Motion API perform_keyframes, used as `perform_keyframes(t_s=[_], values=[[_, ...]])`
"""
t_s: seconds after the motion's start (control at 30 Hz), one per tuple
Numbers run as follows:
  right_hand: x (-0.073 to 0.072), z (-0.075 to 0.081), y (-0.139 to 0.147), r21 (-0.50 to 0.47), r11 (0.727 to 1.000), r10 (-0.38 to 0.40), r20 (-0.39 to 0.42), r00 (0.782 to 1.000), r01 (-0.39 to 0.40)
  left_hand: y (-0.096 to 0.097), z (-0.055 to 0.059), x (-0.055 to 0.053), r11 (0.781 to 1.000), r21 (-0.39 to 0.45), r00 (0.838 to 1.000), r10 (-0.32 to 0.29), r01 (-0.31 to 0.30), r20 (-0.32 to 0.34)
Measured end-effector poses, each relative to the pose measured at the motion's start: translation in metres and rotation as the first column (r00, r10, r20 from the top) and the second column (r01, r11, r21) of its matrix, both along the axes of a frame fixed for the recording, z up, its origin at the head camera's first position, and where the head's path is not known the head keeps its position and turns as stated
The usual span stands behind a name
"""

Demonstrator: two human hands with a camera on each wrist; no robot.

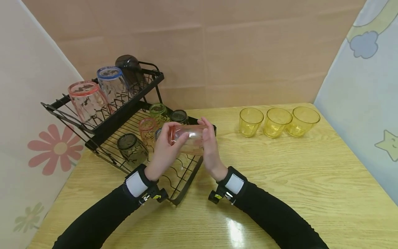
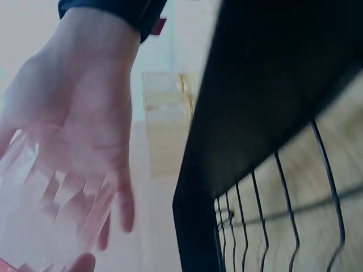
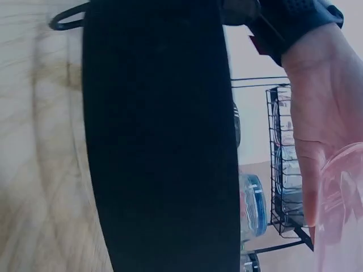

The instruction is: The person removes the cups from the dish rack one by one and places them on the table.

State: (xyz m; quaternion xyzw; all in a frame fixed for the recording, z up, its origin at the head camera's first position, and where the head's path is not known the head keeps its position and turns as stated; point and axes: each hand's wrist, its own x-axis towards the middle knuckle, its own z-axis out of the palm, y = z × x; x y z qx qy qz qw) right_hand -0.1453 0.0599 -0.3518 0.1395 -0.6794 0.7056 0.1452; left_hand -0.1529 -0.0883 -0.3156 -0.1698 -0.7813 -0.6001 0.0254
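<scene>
Over the front of the rack's lower tier, a clear pink drinking glass [image 1: 194, 138] lies on its side between both hands. My left hand [image 1: 164, 150] grips its left end, with the thumb across the near side and fingers behind. At the other end my right hand [image 1: 212, 154] holds the glass, thumb against it and fingers reaching up around its edge. In the left wrist view the left fingers show through the faceted glass [image 2: 51, 198]. The right wrist view has the right palm [image 3: 329, 96] beside the pink glass [image 3: 343, 215].
A black two-tier rack [image 1: 124, 112] stands at left. Upside-down pink [image 1: 90, 103], blue-rimmed [image 1: 113, 86] and dark [image 1: 130, 69] glasses occupy its top. Below are a dark glass [image 1: 133, 150], a pink one [image 1: 148, 129], a green one [image 1: 159, 114] and others. Yellow glasses [image 1: 250, 122] stand at right.
</scene>
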Motion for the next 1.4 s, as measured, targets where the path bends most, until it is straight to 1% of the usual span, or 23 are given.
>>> perform_keyframes(t_s=[0.1,0.2,0.27,0.3,0.37,0.43,0.47,0.53,0.57,0.6,0.63,0.67,0.7,0.73,0.77,0.8,0.87,0.9,0.97,1.07,1.2,1.33,1.4], values=[[-0.002,0.0,0.001,-0.064,0.998,-0.032,-0.028,0.999,0.03,0.005,0.0,0.001,0.999,0.037,1.0,-0.019,0.019,0.004],[-0.003,-0.002,0.004,-0.088,0.996,-0.038,-0.059,0.998,0.033,0.006,0.0,0.001,0.999,0.027,0.999,-0.045,0.045,0.011],[-0.004,-0.004,0.008,-0.078,0.997,-0.03,-0.078,0.996,0.024,0.005,0.0,0.0,0.997,-0.017,0.997,-0.07,0.07,0.014],[-0.005,-0.004,0.01,-0.065,0.998,-0.026,-0.094,0.995,0.02,0.003,0.0,0.0,0.995,-0.053,0.996,-0.088,0.089,0.014],[-0.006,-0.005,0.018,-0.019,1.0,-0.007,-0.124,0.992,0.005,-0.002,0.001,-0.002,0.981,-0.143,0.991,-0.132,0.134,0.02],[-0.007,-0.006,0.027,0.063,0.998,0.003,-0.159,0.987,0.007,-0.009,0.001,-0.003,0.952,-0.256,0.985,-0.168,0.17,0.032],[-0.008,-0.006,0.033,0.109,0.994,0.011,-0.179,0.984,0.009,-0.013,0.002,-0.003,0.932,-0.313,0.983,-0.18,0.182,0.036],[-0.009,-0.007,0.046,0.207,0.978,0.026,-0.21,0.977,0.018,-0.022,0.002,-0.003,0.88,-0.439,0.982,-0.19,0.179,0.019],[-0.009,-0.007,0.052,0.254,0.967,0.031,-0.223,0.974,0.027,-0.026,0.002,-0.003,0.846,-0.508,0.981,-0.192,0.16,-0.012],[-0.009,-0.007,0.059,0.307,0.951,0.034,-0.237,0.971,0.042,-0.031,0.001,-0.003,0.806,-0.578,0.978,-0.2,0.131,-0.058],[-0.009,-0.007,0.066,0.356,0.933,0.039,-0.247,0.968,0.053,-0.035,0.001,-0.003,0.764,-0.638,0.971,-0.212,0.093,-0.111],[-0.009,-0.007,0.073,0.401,0.914,0.048,-0.251,0.967,0.059,-0.039,0.0,-0.004,0.725,-0.688,0.957,-0.229,0.047,-0.176],[-0.009,-0.007,0.08,0.446,0.893,0.057,-0.254,0.966,0.065,-0.044,-0.001,-0.005,0.689,-0.725,0.939,-0.246,-0.005,-0.24],[-0.009,-0.008,0.087,0.493,0.867,0.063,-0.257,0.964,0.075,-0.047,-0.002,-0.006,0.659,-0.75,0.917,-0.264,-0.055,-0.299],[-0.009,-0.008,0.094,0.535,0.841,0.071,-0.26,0.963,0.082,-0.051,-0.002,-0.006,0.639,-0.763,0.894,-0.283,-0.094,-0.347],[-0.009,-0.008,0.1,0.571,0.816,0.08,-0.263,0.961,0.088,-0.055,-0.003,-0.008,0.626,-0.769,0.873,-0.297,-0.128,-0.387],[-0.008,-0.007,0.112,0.628,0.772,0.099,-0.273,0.957,0.1,-0.061,-0.003,-0.01,0.614,-0.771,0.845,-0.312,-0.169,-0.435],[-0.008,-0.006,0.118,0.655,0.747,0.106,-0.282,0.953,0.111,-0.064,-0.003,-0.011,0.607,-0.773,0.835,-0.316,-0.186,-0.45],[-0.008,-0.003,0.129,0.699,0.704,0.119,-0.292,0.949,0.126,-0.07,-0.002,-0.014,0.592,-0.777,0.823,-0.318,-0.215,-0.47],[-0.008,0.001,0.144,0.762,0.632,0.13,-0.287,0.949,0.144,-0.079,0.0,-0.02,0.559,-0.787,0.816,-0.308,-0.261,-0.489],[-0.012,0.002,0.16,0.825,0.542,0.142,-0.278,0.95,0.161,-0.09,0.002,-0.026,0.519,-0.8,0.807,-0.308,-0.301,-0.504],[-0.019,0.001,0.171,0.864,0.466,0.166,-0.296,0.941,0.19,-0.097,0.005,-0.03,0.483,-0.814,0.801,-0.32,-0.322,-0.506],[-0.022,0.001,0.174,0.881,0.433,0.174,-0.291,0.941,0.193,-0.1,0.006,-0.032,0.463,-0.823,0.805,-0.317,-0.33,-0.501]])
